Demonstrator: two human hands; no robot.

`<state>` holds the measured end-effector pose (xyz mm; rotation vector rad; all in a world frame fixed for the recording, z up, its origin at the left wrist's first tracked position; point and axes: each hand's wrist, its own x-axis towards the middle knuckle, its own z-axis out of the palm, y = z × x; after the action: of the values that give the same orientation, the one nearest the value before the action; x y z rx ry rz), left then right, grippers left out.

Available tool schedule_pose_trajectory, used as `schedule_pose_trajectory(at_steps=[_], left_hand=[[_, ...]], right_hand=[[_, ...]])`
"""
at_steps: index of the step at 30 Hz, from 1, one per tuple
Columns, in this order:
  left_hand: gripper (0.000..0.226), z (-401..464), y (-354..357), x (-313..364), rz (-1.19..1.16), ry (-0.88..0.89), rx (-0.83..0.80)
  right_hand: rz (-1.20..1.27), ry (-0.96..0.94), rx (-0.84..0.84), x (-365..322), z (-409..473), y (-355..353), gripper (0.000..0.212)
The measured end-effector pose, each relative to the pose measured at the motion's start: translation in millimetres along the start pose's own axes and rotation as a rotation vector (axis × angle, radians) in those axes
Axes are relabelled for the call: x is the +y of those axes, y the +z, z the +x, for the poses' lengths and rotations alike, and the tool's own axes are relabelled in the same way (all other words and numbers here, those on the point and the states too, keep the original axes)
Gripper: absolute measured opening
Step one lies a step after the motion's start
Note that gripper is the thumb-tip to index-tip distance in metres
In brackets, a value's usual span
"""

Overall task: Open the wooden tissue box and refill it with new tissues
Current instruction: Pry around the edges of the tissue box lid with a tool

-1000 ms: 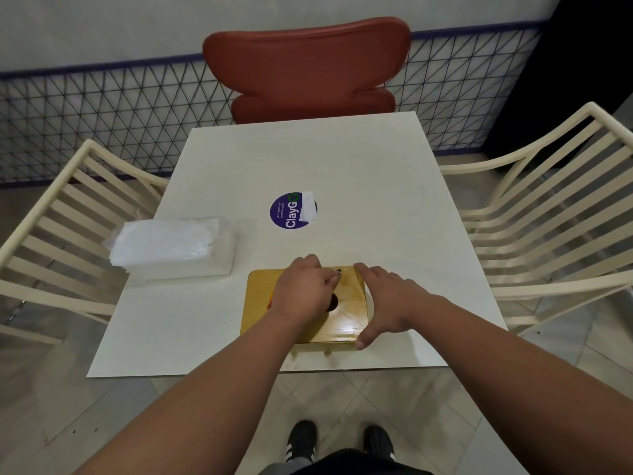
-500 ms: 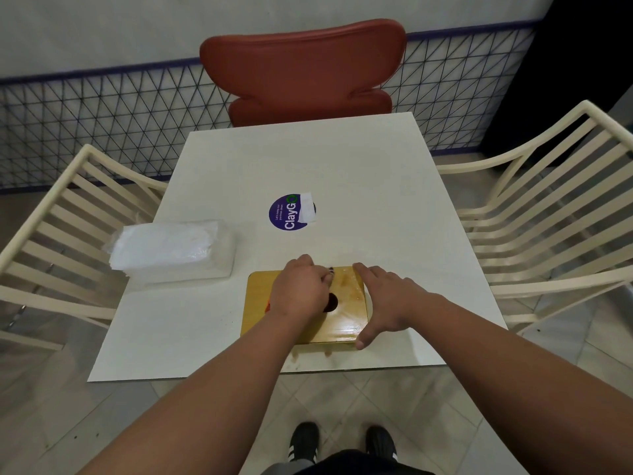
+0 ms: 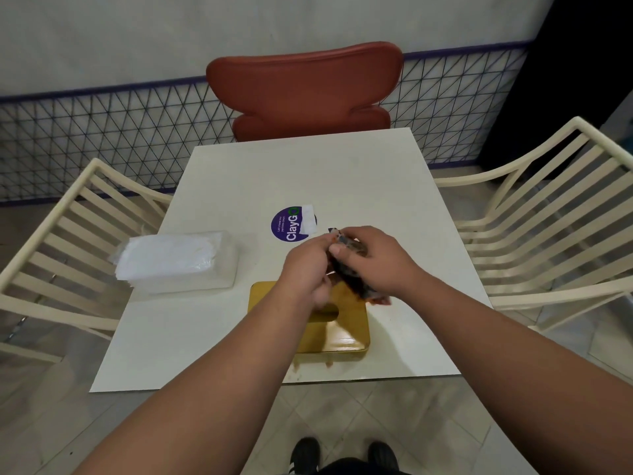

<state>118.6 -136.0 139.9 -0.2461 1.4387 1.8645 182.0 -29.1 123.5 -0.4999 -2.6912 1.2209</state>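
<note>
Tissue box [image 3: 346, 323] lengthwise left-right (flat)

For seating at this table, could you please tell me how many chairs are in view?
3: a red chair at the far end, a cream chair on the left, a cream chair on the right.

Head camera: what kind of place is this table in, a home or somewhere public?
Probably a café or food-court seating area: a small white table carrying a round ClayGo sticker, mismatched chairs around it, one red chair, and a wire mesh partition along the wall.
</note>
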Motion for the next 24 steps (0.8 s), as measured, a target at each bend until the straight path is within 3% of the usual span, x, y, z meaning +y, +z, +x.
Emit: schedule_pose_trajectory(at_steps=[3,5,7,10,11,13,16,21,24], left_hand=[[0.02,-3,1,0,-0.08,0.0,-0.112],[0.026,3,-7,-3,0.096,0.032,-0.166],[0.034,6,-21,-5,0.541,0.191,-0.188],[0.069,17,-58,-12,1.527,0.527,-0.201],[0.09,21,-70,-16,1.761,0.549,-0.243],[0.122,26,-88,-28,2.007,0.524,-0.31],[0.139,33,-99,-45,2.109,0.498,-0.313],[0.141,36,-101,-50,2.106,0.487,-0.297],[0.14,36,-101,-51,2.099,0.487,-0.296]], right_hand=[[-0.096,0.014,0.037,5,1,-5,0.038],[-0.127,0.038,0.034,14,-1,-4,0.031],[-0.178,0.05,0.01,26,-6,-2,0.021],[-0.232,0.036,-0.008,51,-15,-3,0.012],[-0.237,0.01,-0.018,58,-18,-4,0.012],[-0.235,-0.041,-0.047,69,-25,-5,0.02],[-0.197,-0.057,-0.085,77,-31,-1,0.025],[-0.019,0.038,-0.036,78,-31,11,0.036],[-0.066,-0.032,-0.029,78,-26,20,0.039]])
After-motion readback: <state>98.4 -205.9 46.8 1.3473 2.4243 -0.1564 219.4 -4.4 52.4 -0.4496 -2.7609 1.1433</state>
